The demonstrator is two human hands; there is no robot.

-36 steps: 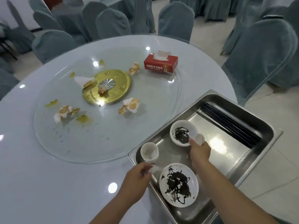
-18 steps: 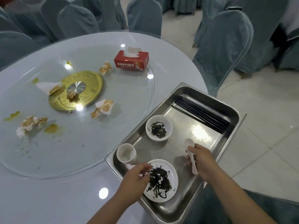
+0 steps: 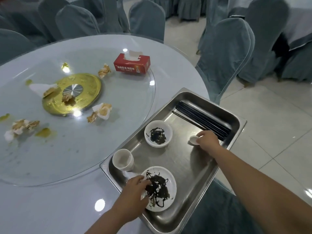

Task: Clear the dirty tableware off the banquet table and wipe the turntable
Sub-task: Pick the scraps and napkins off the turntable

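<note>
A steel tray (image 3: 233, 132) sits on the table's right edge. Inside it are a white bowl (image 3: 158, 133) smeared black, a white cup (image 3: 122, 159), a white plate (image 3: 164, 188) with black smears, and black chopsticks (image 3: 202, 119) at the far end. My right hand (image 3: 208, 140) holds a white spoon (image 3: 193, 140) low over the tray floor beside the chopsticks. My left hand (image 3: 135, 190) rests on the plate's left rim, its fingers curled over the edge. The glass turntable (image 3: 84, 149) carries crumpled dirty napkins (image 3: 101, 111) and yellow stains.
A red tissue box (image 3: 132, 64) stands on the turntable's far edge. A gold disc (image 3: 87, 85) marks its centre. Covered chairs (image 3: 224, 53) ring the table, one close behind the tray. Tiled floor lies to the right.
My right hand carried the spoon from beside the bowl across the tray to the chopsticks. My left hand moved from the tray's near rim onto the plate.
</note>
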